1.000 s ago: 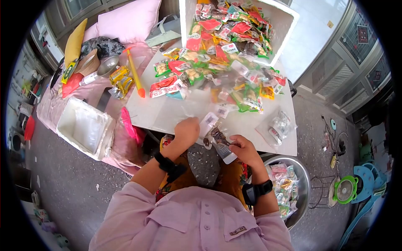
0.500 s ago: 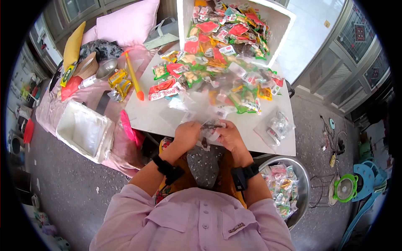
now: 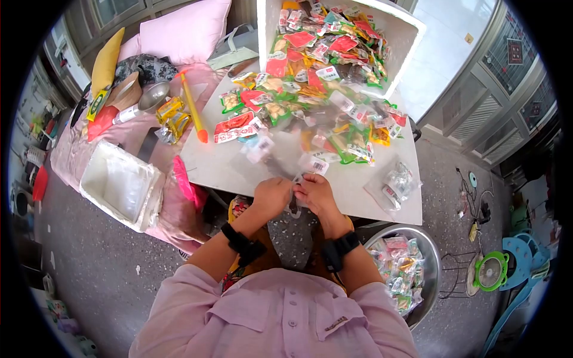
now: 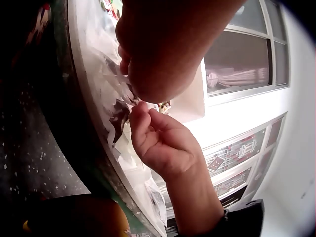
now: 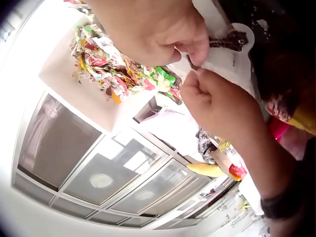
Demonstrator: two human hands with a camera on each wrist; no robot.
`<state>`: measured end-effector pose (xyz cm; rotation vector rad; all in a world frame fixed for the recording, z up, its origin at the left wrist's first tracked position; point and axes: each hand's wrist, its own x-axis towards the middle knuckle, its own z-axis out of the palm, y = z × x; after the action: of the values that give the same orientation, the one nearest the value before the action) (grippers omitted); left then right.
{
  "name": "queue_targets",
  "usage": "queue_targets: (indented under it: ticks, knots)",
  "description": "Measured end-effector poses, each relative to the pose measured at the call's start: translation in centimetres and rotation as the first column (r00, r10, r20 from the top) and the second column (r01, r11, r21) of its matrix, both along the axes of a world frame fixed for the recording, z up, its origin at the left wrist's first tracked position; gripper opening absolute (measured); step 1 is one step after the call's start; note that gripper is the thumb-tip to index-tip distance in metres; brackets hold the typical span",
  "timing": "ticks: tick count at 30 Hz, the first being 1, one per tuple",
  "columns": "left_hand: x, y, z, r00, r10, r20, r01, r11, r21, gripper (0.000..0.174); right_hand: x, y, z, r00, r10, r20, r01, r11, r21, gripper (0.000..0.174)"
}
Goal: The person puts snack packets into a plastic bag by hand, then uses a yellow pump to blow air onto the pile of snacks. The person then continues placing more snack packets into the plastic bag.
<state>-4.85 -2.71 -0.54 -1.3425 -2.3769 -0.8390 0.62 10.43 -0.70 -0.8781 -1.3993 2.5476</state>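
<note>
Both hands meet at the table's near edge. The left hand (image 3: 273, 197) and right hand (image 3: 316, 194) pinch a small clear packet with dark contents between them, fingertips almost touching. In the right wrist view the dark packet (image 5: 232, 41) shows beside the fingers of the right hand (image 5: 153, 32), with the left hand (image 5: 217, 106) close against it. The left wrist view has the right hand (image 4: 165, 145) with curled fingers at the dark packet (image 4: 118, 118); the left hand (image 4: 160, 54) partly covers it. Clear bags (image 3: 259, 149) lie just beyond the hands.
A white foam box (image 3: 406, 45) on its side spills colourful packets (image 3: 274, 107) over the table (image 3: 209, 161). A bag of silvery packets (image 3: 395, 184) lies at the right. Below stands a metal basin (image 3: 434, 256) of packets; an empty foam box (image 3: 119, 185) is at the left.
The right hand has moved left and up to meet the left hand, which has come slightly right and down. The packet, earlier hanging from the right hand, is now mostly hidden between both.
</note>
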Motion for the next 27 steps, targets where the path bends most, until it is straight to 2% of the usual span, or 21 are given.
queue_targets:
  ticks: [2, 3, 5, 6, 8, 11, 14, 17, 20, 21, 22, 23, 24, 25, 26, 27]
  knots:
    - [0.0, 0.1, 0.2, 0.998, 0.023, 0.06, -0.021, 0.999, -0.034, 0.005, -0.1, -0.7, 0.1, 0.994, -0.077, -0.077, 0.07, 0.993, -0.099, 0.02]
    - [-0.1, 0.0, 0.4, 0.995, 0.035, 0.09, -0.03, 0.998, -0.053, 0.007, 0.2, -0.7, -0.1, 0.992, -0.08, -0.103, 0.089, 0.992, 0.09, 0.022]
    - [-0.7, 0.0, -0.8, 0.988, 0.06, 0.14, -0.064, 0.997, 0.031, 0.009, 1.1, -0.5, -1.2, 0.986, -0.066, -0.15, 0.128, 0.883, 0.451, 0.027]
    - [-1.1, 0.0, -1.6, 0.983, 0.071, 0.168, -0.085, 0.994, 0.073, 0.011, 1.8, -0.3, -2.1, 0.994, -0.036, -0.102, 0.096, 0.729, 0.678, 0.033]
    - [-1.9, 0.4, -2.9, 0.932, 0.05, 0.358, -0.12, 0.977, 0.174, 0.009, 3.2, 0.2, -3.7, 1.0, -0.018, 0.016, -0.01, 0.273, 0.962, 0.045]
    - [-2.0, 1.0, -3.3, 0.851, 0.015, 0.524, -0.166, 0.956, 0.242, 0.011, 4.3, -2.0, -0.1, 0.965, 0.066, 0.253, -0.256, 0.045, 0.966, 0.063]
    - [-2.0, 1.1, -3.0, 0.812, -0.005, 0.584, -0.173, 0.953, 0.249, 0.011, 4.1, -3.2, 1.8, 0.888, 0.145, 0.437, -0.42, -0.132, 0.898, 0.062]
    - [-2.3, 1.0, -3.6, 0.834, -0.032, 0.552, -0.152, 0.947, 0.283, 0.01, 4.1, -2.8, -0.1, 0.915, 0.118, 0.385, -0.378, -0.074, 0.923, 0.054]
    - [-2.5, 0.5, -4.0, 0.871, -0.03, 0.491, -0.129, 0.95, 0.286, 0.011, 5.3, -1.4, -1.5, 0.985, 0.162, -0.055, 0.046, 0.059, 0.997, 0.044]
    - [-2.5, 0.5, -4.1, 0.881, -0.026, 0.472, -0.122, 0.952, 0.28, 0.011, 5.8, -0.5, -2.7, 0.989, 0.107, -0.106, 0.065, 0.331, 0.941, 0.043]
    - [-2.4, 0.5, -4.0, 0.878, -0.01, 0.478, -0.127, 0.959, 0.252, 0.011, 6.1, 0.4, -3.9, 0.989, 0.041, -0.14, 0.091, 0.575, 0.813, 0.043]
    - [-2.2, 0.4, -3.8, 0.875, 0.007, 0.483, -0.132, 0.965, 0.225, 0.012, 6.3, 1.0, -5.0, 0.987, -0.033, -0.155, 0.123, 0.773, 0.622, 0.042]
    - [-2.0, 0.4, -3.7, 0.872, 0.023, 0.489, -0.137, 0.971, 0.198, 0.012, 6.3, 1.1, -3.9, 0.973, -0.173, -0.15, 0.221, 0.878, 0.424, 0.042]
    - [-1.8, 0.6, -3.7, 0.854, 0.016, 0.52, -0.139, 0.97, 0.198, 0.013, 6.3, 1.3, -2.1, 0.945, -0.307, -0.11, 0.324, 0.923, 0.209, 0.041]
    - [-1.4, 1.1, -3.6, 0.836, 0.005, 0.549, -0.138, 0.97, 0.201, 0.013, 6.4, 1.6, -0.9, 0.902, -0.429, -0.044, 0.429, 0.903, -0.01, 0.041]
    - [-1.3, 1.4, -3.5, 0.819, -0.001, 0.574, -0.139, 0.97, 0.2, 0.013, 6.0, 1.5, -1.4, 0.906, -0.419, -0.056, 0.422, 0.904, 0.06, 0.051]
